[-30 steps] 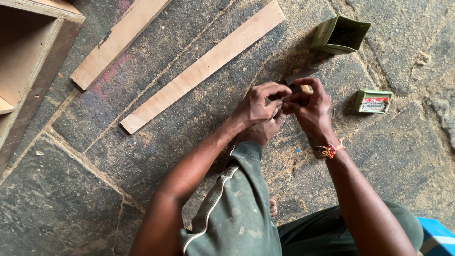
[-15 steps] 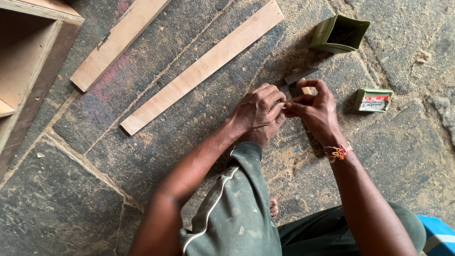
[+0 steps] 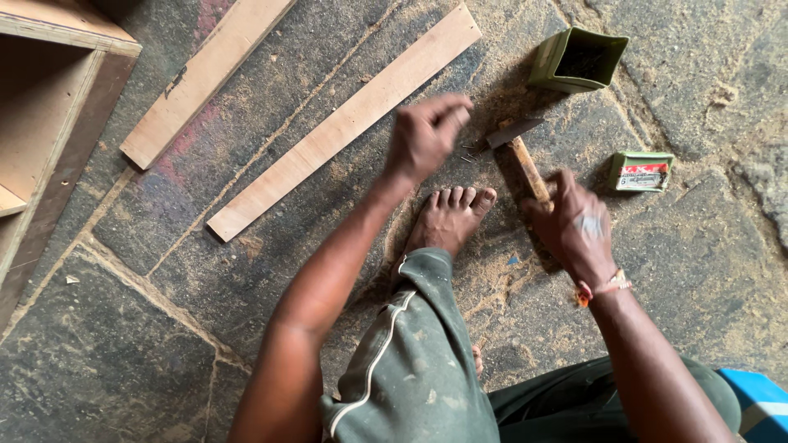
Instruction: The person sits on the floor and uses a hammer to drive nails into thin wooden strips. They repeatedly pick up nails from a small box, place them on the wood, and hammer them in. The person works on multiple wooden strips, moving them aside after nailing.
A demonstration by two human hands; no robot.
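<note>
At far left a wooden box frame is seen, open side up, on the stone floor. Just right of it a short plank is laid at a slant, and beside that a longer strip is stretched diagonally across scattered sawdust. Moving right, the left hand is raised above the floor near the strip's upper end; its fingers are curled narrow and it is blurred, so whether anything small is pinched in the grip cannot be told. Below it a bare foot is planted flat on the floor, with a dusty trouser knee under it. A few nails are glimpsed on the floor between the left hand and the hammer head. Next, the hammer is held by its wooden handle in the right hand, grip closed around the lower end, head tilted up and to the left. A thread band is worn on that wrist. Top right, an open green box is set on the floor; further right, a small green packet is lying just beside the right hand.
</note>
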